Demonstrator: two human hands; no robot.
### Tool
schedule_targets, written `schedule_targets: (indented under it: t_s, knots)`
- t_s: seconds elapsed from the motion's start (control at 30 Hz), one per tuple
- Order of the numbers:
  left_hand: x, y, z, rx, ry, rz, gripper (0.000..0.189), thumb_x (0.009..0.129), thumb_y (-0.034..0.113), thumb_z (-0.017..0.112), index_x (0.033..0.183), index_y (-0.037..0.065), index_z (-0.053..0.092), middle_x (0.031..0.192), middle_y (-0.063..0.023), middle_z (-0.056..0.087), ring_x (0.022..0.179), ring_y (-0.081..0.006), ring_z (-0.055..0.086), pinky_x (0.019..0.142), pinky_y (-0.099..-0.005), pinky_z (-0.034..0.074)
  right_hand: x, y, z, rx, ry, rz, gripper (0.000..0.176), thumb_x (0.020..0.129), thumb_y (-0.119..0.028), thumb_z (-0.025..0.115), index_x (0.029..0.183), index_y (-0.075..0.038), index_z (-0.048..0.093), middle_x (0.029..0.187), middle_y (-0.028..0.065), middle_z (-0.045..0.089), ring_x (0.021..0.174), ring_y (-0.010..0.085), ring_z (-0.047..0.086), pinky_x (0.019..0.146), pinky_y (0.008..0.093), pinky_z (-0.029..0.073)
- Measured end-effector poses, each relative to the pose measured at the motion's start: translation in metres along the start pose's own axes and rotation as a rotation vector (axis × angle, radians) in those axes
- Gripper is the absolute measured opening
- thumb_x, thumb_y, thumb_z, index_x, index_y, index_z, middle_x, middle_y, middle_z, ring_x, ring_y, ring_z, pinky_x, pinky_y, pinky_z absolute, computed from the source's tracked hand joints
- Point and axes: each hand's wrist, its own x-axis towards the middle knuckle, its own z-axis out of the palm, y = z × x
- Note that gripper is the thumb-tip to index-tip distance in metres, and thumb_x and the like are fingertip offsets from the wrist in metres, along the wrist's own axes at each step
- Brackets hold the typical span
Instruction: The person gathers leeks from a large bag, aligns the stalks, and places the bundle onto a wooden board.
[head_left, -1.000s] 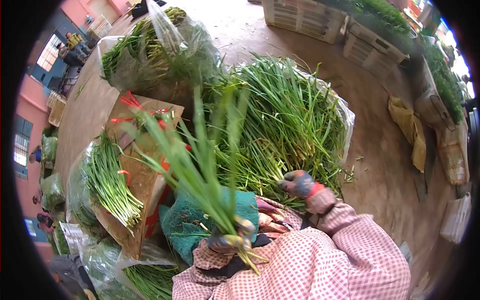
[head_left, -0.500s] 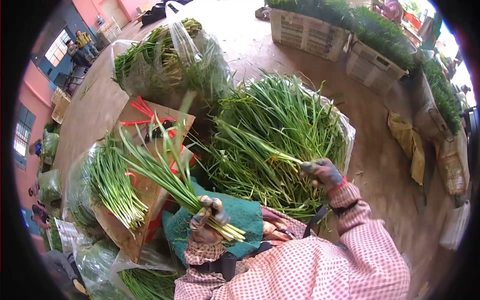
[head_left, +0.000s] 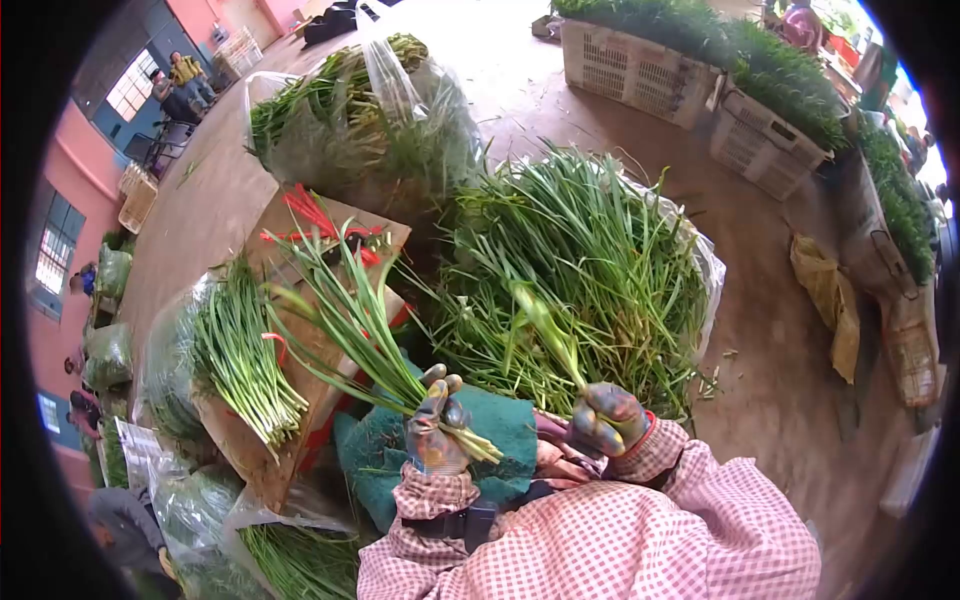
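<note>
On a bare concrete floor point(head_left: 770, 290), beside a loose heap of long green leaves point(head_left: 590, 250) and pale slatted crates point(head_left: 640, 60), the gloved left hand point(head_left: 437, 440) has its grip clamped on a bunch point(head_left: 350, 320) above a green cloth point(head_left: 500, 430), while the right hand point(head_left: 610, 420) seems pinched on 2 or 3 stalks point(head_left: 548, 335).

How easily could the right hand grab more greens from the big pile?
Probably yes: the right hand sits at the near edge of the big pile of greens with nothing between, though it grips a few stalks.
</note>
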Motion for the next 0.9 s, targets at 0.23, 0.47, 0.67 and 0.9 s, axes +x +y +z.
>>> schedule_targets:
  t_s: [0.23,0.47,0.67,0.9]
  knots:
    - [-0.001,-0.010,0.020,0.128,0.061,0.071,0.033,0.074,0.003,0.057,0.106,-0.001,0.047,0.093,-0.0170,0.057,0.059,-0.0107,0.057,0.043,-0.0173,0.048,0.016,0.002,0.021,-0.578,0.362,0.018,0.023,0.079,-0.023,0.057,0.076,0.000,0.060,0.062,-0.0009,0.056,0.048,0.0039,0.046,0.045,0.0176,0.039]
    - [0.018,-0.045,-0.013,-0.055,0.023,-0.228,0.035,0.079,0.014,0.054,0.108,-0.003,0.046,0.084,-0.0151,0.059,0.056,-0.0181,0.057,0.047,-0.0300,0.050,0.028,0.027,0.033,-0.617,0.285,-0.080,0.020,0.079,-0.018,0.059,0.086,0.000,0.060,0.065,-0.0038,0.055,0.055,0.0014,0.044,0.050,0.0166,0.037]
    - [0.013,-0.042,-0.001,0.022,-0.042,-0.349,0.020,0.075,0.012,0.059,0.089,-0.002,0.055,0.065,-0.0058,0.055,0.048,-0.0134,0.051,0.041,-0.0266,0.046,0.043,0.010,0.020,-0.611,0.305,-0.108,0.023,0.081,-0.026,0.054,0.086,-0.004,0.059,0.072,-0.0017,0.056,0.058,0.0036,0.050,0.050,0.0184,0.039]
    - [0.019,-0.050,-0.005,0.245,0.010,-0.091,0.019,0.073,0.007,0.059,0.090,-0.001,0.054,0.080,-0.0108,0.059,0.050,-0.0104,0.051,0.044,-0.0203,0.045,0.061,-0.009,0.018,-0.347,0.409,-0.061,0.015,0.078,-0.019,0.056,0.076,-0.005,0.057,0.065,0.0007,0.058,0.044,0.0036,0.046,0.039,0.0163,0.034]
